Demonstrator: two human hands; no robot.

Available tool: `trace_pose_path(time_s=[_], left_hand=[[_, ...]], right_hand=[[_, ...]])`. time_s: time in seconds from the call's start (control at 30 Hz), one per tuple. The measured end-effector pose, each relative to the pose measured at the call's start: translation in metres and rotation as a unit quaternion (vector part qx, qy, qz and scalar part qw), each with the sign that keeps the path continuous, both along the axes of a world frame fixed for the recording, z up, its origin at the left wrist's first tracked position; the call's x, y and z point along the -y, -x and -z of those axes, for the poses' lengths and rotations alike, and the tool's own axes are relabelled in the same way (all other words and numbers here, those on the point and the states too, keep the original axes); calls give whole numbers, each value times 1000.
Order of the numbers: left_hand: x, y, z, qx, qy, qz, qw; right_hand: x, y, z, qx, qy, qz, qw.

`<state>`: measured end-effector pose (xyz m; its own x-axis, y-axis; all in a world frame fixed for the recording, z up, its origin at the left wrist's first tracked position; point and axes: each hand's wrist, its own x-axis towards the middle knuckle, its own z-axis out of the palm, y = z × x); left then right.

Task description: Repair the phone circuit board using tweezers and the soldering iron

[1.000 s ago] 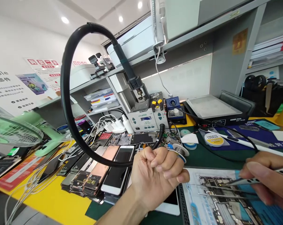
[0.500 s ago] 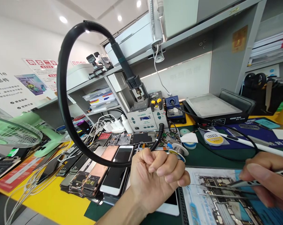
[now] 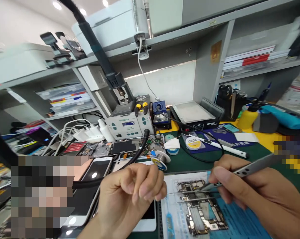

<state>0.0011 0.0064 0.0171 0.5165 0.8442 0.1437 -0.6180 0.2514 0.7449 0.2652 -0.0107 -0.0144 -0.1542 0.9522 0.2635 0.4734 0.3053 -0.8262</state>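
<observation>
My left hand (image 3: 133, 196) is curled in a loose fist above a white phone (image 3: 150, 224), with nothing visible between the fingers. At the right, my right hand (image 3: 246, 191) pinches metal tweezers (image 3: 249, 167), whose tips reach down to the left over a phone circuit board (image 3: 202, 209). Two thin metal rods lie across the upper part of that board. It rests on a white and blue printed sheet (image 3: 241, 215). Whether the tweezer tips touch the board I cannot tell.
A solder spool (image 3: 161, 160) stands beyond my left hand. Behind are a hot air station (image 3: 130, 124), a soldering iron holder (image 3: 161, 114) and a heating plate (image 3: 194, 113). A white pen-like tool (image 3: 226, 148) and yellow bottle (image 3: 249, 116) lie further right. Blurred patches cover the lower left.
The view has swung to the right, so the scene sits further left and the fan is gone from sight. My left hand's fingers look slightly looser; my right hand still holds the tweezers.
</observation>
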Motion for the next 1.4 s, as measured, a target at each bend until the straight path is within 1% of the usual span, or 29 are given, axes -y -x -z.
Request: trace_pose_path(time_s=[0.07,0.17,0.37,0.5,0.57,0.67,0.73,0.8,0.87,0.9,0.93,0.97,1.03,1.13,1.2,1.3,1.4], left_hand=[[0,1,1,-3,0,9,1000],[0,1,2,-29,-4,17,999],[1,3,2,-79,-13,31,996],[3,4,4,-126,-38,22,991],[4,6,5,-146,-58,7,988],[9,10,6,-225,-94,-28,969],[12,11,7,-295,-135,-53,944],[14,9,6,-367,-194,-88,905],[15,6,6,-448,-281,-128,839],[15,4,6,-470,-334,-153,803],[15,3,7,-487,-380,-164,769],[15,2,8,-501,-412,-175,741],[14,3,12,-521,-455,-177,700],[14,5,18,-545,-491,-170,659],[14,7,23,-557,-505,-173,636],[14,7,26,-561,-523,-167,619],[15,5,24,-570,-530,-152,609]], right_hand=[[-1,2,-3,-12,-24,-26,999],[-3,6,-10,-40,-35,-51,997],[-2,10,-24,-37,-38,-66,996],[-1,10,-24,-42,-36,-61,997],[-1,9,-22,-40,-33,-60,997],[0,7,-18,-36,-19,-55,998],[1,4,-14,-36,-5,-51,998],[2,1,-11,-35,4,-51,998],[2,-1,-9,-33,7,-56,998],[3,-2,-10,-32,7,-58,998],[3,-3,-11,-30,8,-61,998],[4,-4,-12,-29,9,-66,997],[6,-6,-15,-21,12,-74,997],[9,-7,-19,2,12,-81,997],[10,-5,-19,18,13,-92,995],[10,-1,-19,34,0,-108,994],[9,3,-19,49,-27,-106,993]])
